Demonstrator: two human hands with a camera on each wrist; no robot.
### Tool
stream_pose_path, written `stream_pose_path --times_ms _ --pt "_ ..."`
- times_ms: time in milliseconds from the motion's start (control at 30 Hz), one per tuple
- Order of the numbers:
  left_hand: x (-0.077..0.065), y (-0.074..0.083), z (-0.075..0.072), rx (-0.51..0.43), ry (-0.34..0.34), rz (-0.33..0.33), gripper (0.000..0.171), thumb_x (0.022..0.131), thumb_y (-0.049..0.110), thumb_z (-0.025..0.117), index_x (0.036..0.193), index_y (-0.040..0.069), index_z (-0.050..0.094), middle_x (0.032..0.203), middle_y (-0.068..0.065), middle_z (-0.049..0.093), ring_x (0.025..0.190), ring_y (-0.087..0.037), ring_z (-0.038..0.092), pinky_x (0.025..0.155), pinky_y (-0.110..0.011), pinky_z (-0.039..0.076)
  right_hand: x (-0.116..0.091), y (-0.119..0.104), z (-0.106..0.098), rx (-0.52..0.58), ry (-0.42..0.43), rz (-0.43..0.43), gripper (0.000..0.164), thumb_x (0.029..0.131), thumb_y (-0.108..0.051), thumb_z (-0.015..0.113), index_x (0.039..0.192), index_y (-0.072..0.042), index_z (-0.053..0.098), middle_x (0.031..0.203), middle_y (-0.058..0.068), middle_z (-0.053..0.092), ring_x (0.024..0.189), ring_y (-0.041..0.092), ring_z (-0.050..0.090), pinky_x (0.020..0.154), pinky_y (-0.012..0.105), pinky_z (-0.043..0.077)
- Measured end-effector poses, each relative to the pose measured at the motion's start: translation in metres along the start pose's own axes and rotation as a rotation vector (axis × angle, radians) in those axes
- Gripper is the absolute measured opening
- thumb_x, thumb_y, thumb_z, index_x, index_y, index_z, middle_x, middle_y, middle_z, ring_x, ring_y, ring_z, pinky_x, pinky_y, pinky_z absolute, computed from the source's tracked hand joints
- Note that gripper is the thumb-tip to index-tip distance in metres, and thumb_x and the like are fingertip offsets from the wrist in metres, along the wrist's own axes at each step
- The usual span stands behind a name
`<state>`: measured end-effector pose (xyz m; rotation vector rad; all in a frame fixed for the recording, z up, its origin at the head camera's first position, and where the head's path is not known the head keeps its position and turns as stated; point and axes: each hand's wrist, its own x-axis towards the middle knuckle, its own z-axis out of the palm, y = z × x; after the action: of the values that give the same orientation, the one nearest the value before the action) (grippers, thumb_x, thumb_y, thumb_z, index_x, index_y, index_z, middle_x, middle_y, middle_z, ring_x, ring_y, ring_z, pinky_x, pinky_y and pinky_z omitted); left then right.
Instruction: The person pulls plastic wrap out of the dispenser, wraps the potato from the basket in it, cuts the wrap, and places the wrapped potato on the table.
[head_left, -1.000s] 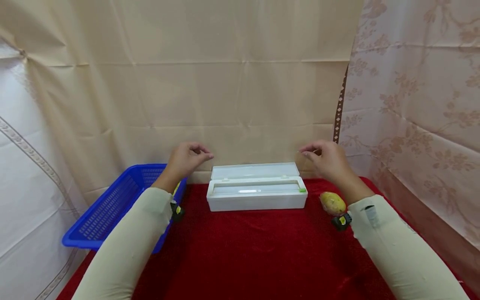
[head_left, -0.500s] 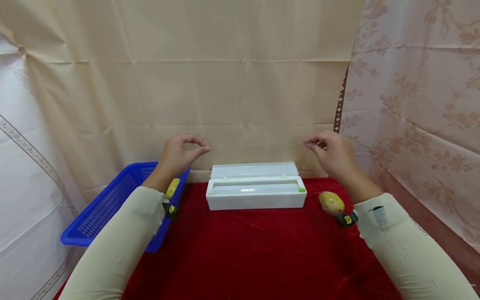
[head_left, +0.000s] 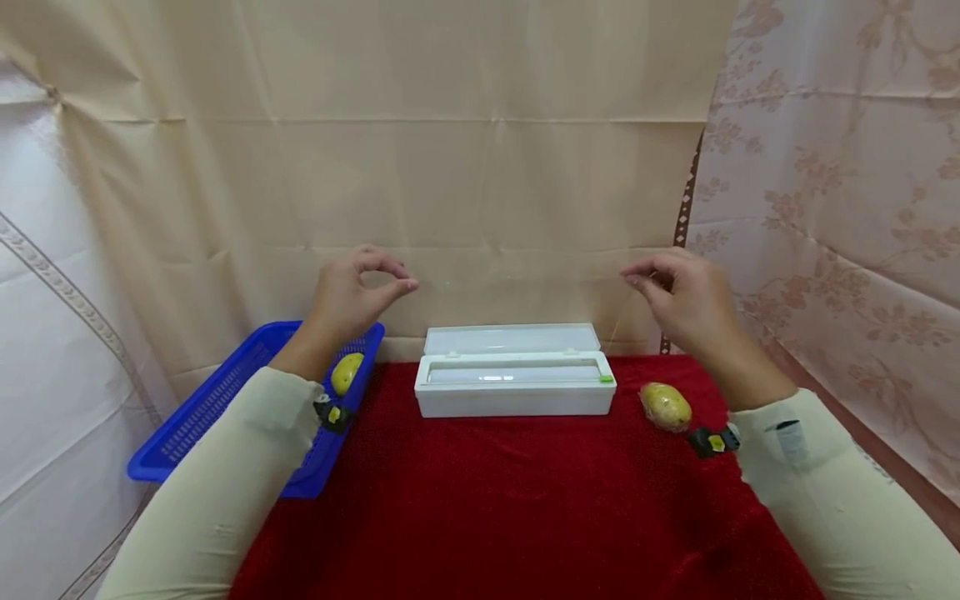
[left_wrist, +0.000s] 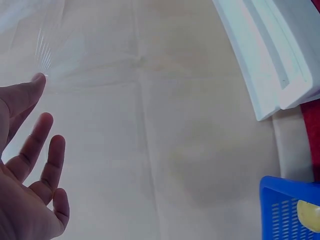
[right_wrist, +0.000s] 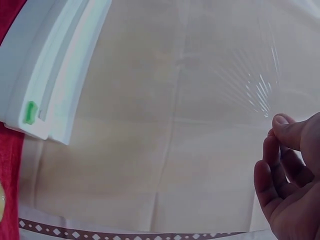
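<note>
Thin clear cling film [right_wrist: 259, 92] stretches between my two raised hands, its creases fanning out from the fingertips. My left hand [head_left: 348, 292] pinches one corner between thumb and forefinger; the other fingers are loosely spread in the left wrist view. On the other side, my right hand [head_left: 690, 296] pinches the opposite corner the same way. Below and between them stands a white cling film dispenser box [head_left: 517, 403], lid raised, a film roll inside and a green slider [head_left: 605, 379] at its right end. In the head view the film is barely visible.
A blue plastic basket [head_left: 202, 408] stands at the left under my left forearm, with a yellow potato-like item [head_left: 347, 374] inside. A similar yellow item wrapped in film [head_left: 665, 407] lies right of the box. Red cloth [head_left: 480, 508] covers the table; a beige curtain [head_left: 480, 167] hangs behind.
Both hands have risen and moved farther apart, still pinching the film. More of the yellow item in the basket shows now. The box and the wrapped item stay where they were.
</note>
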<state>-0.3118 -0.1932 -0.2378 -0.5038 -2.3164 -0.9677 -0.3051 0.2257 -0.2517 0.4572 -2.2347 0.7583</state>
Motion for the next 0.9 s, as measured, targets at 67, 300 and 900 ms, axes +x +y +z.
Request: stream_pose_path --times_ms 67,300,900 --pt "0.000 0.004 -0.003 0.001 0.007 0.010 0.020 0.088 0.028 0.085 0.092 0.010 0.078 0.114 -0.007 0.072 0.117 -0.025 0.063 0.106 -0.051 0.047 -0.001 -0.002 -0.004 0.001 0.007 -0.003 0.009 0.097 -0.015 0.074 0.101 -0.013 0.081 0.100 0.007 0.074 0.077 0.017 0.056 0.062 0.014 0.037" --pt "-0.002 0.015 -0.012 -0.001 0.029 0.035 0.018 0.087 0.025 0.086 0.091 0.009 0.079 0.113 -0.008 0.073 0.115 -0.026 0.064 0.104 -0.051 0.047 -0.003 -0.010 -0.016 0.003 0.025 -0.014 0.009 0.097 -0.018 0.074 0.102 -0.016 0.081 0.094 0.004 0.073 0.074 0.015 0.053 0.059 0.013 0.037" --pt "-0.015 0.042 -0.036 0.025 0.046 0.083 0.019 0.087 0.031 0.085 0.091 0.014 0.079 0.108 0.000 0.073 0.110 -0.017 0.063 0.097 -0.044 0.046 -0.011 -0.032 -0.045 0.024 0.083 -0.096 0.010 0.097 -0.012 0.073 0.102 -0.011 0.081 0.099 0.002 0.074 0.077 0.005 0.055 0.066 0.009 0.041"
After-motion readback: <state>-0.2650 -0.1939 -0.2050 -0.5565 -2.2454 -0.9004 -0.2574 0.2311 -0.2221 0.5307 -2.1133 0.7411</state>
